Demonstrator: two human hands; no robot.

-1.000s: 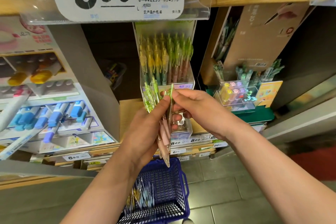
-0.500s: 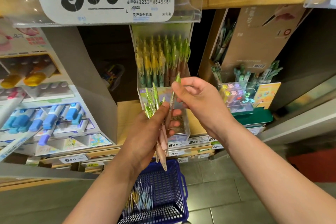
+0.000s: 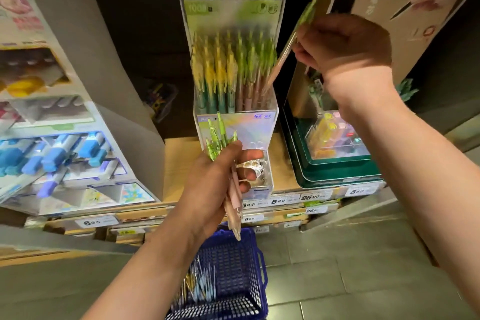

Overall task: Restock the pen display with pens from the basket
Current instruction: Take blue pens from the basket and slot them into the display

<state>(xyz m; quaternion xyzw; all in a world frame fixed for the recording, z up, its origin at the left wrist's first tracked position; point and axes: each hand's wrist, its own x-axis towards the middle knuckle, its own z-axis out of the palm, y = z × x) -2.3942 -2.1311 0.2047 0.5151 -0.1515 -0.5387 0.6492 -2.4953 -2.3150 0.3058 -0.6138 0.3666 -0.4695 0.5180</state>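
Up by R hand (image 3: 345, 49), head view: 1 pen (image 3: 288, 52), pinched in curled fingers, tip angled down into pen display (image 3: 249, 125) just left of it, prob. aiming for a free slot. Below, L hand (image 3: 215, 184) gripped spare pens (image 3: 235, 197) as ready stock. Basket (image 3: 259, 267) sat under it w/ more.
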